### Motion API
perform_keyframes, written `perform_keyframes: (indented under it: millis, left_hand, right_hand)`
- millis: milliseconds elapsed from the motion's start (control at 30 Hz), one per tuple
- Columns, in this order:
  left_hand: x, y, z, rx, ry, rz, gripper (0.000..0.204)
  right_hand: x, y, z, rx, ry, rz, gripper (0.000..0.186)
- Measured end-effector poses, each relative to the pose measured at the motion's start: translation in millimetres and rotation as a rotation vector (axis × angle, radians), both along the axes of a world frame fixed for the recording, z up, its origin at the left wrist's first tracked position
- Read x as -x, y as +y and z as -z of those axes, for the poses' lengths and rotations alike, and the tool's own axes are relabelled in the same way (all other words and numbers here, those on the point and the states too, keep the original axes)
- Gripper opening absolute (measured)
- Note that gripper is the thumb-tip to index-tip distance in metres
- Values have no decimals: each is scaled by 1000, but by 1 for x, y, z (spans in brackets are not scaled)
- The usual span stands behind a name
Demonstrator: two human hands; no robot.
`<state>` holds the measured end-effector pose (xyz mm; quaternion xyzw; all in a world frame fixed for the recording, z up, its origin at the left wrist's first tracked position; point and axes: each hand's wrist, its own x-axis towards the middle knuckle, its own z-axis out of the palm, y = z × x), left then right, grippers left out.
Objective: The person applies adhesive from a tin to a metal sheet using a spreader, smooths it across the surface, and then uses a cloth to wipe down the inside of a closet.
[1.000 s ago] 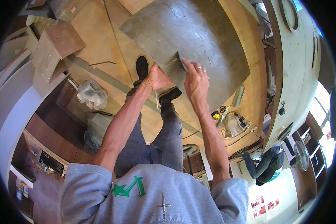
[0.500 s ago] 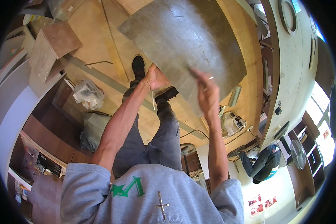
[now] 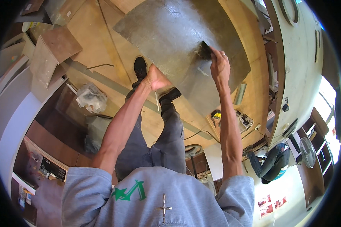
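Observation:
A large grey sheet [image 3: 155, 30] lies tilted in front of me, with shiny wet-looking patches over its surface. My right hand [image 3: 219, 68], a ring on one finger, pinches a small dark flat spreader [image 3: 205, 50] against the sheet, right of its middle. A dark smear shows around its edge. My left hand [image 3: 155, 78] is at the sheet's near left edge, seemingly gripping it; the fingers go out of sight at the edge. Just below that hand hangs a thin pale strip [image 3: 157, 101].
Brown board floor lies under my shoes [image 3: 140, 67]. To the left are a wooden box [image 3: 58, 43] and a clear plastic bag [image 3: 91, 97]. A yellow tape measure [image 3: 216, 114] and a grey roll [image 3: 240, 93] lie right. Another person [image 3: 272, 164] works near a fan [image 3: 307, 152].
My right hand has moved away from me and slightly right with the spreader, which now shows clearly. My left hand stays at the sheet's edge.

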<state>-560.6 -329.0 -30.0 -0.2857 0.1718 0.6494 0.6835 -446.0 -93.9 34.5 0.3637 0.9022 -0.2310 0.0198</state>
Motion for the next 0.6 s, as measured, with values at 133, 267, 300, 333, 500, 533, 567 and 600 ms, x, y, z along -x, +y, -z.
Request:
perform_keyframes:
  millis: [133, 267, 300, 333, 500, 533, 567, 600]
  left_hand:
    - [6, -4, -2, -18, -15, -7, 97]
    - [5, 3, -10, 49, 45, 2, 92]
    - [4, 5, -11, 45, 65, 10, 91]
    - [3, 5, -10, 44, 88, 16, 90]
    - [2, 3, -9, 12, 88, 14, 93]
    - [2, 3, -9, 14, 96, 4, 93]
    - [1, 3, -9, 25, 148, 16, 93]
    - [0, 2, -7, 34, 200, 28, 93]
  right_hand:
    - [0, -33, 2, 13, 31, -95, 42]
    - [-3, -71, -19, 59, 23, -105, 45]
    - [-5, -82, -26, 56, 27, -96, 46]
    - [-5, -93, -31, 55, 33, -88, 47]
    - [-11, -140, -54, 56, 19, -99, 47]
    - [-13, -147, -57, 61, 44, -107, 49]
    - [-15, -153, -62, 86, 40, -114, 49]
    - [-16, -158, -69, 108, 36, -121, 49]
